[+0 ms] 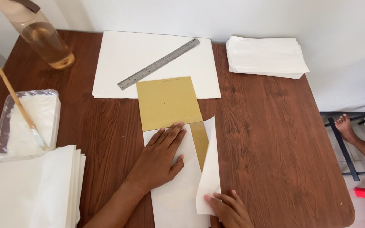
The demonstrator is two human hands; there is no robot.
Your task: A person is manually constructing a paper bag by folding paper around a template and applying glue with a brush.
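Nearest to the camera, the right hand (229, 209) pinches the lower edge of a white paper flap (210, 169) and lifts it, so the flap stands up from the counter (267, 139) along its right side. Its fingers (220, 198) are closed together on that edge. The left hand (159, 158) lies flat on the white sheet (178, 190), fingers spread and straight, pressing it down just below the gold card (167, 103). This card is a stiff, matte rectangle of mustard colour; a narrow strip of it shows between the pressed sheet and the lifted flap.

I judge that the step in hand is folding the thin paper over the card's right edge. The next move seems to need the flap laid over flat and the crease rubbed sharp, while the left hand keeps the sheet from slipping.

Farther away lie a steel ruler (159, 63) across a large white board (119, 63), a stack of folded white papers (267, 57), and another paper stack (30, 190) at the near left. A clear tray of white paste (26, 122) holds a wooden brush (15, 99). A plastic bottle (43, 36) stands at the far left corner.
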